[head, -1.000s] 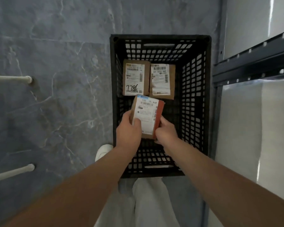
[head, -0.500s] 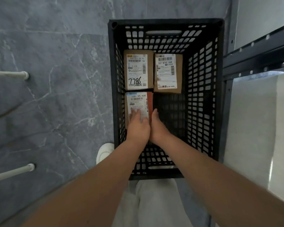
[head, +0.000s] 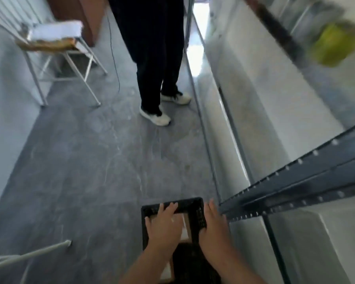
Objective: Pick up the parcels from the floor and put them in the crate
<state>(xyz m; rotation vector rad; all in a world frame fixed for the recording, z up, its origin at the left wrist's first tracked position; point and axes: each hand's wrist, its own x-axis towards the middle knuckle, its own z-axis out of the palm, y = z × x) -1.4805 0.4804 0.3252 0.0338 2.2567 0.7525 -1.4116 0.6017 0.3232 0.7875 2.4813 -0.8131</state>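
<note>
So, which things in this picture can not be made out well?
All in the head view:
- parcels in the crate: mostly hidden under the left hand and right hand; number unclear.
- yellow-green thing, top right: motion blur, unidentifiable.
- standing person: cut off above the legs by the top edge.

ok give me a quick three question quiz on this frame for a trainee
1. True or false: the crate stands on the chair.
2. The person ahead wears shoes of which colour? A black, B white, C red.
3. Fill in: the shelf is on the crate's ___ side.

Key: 1 false, it stands on the floor. 2 B. 3 right.
</note>
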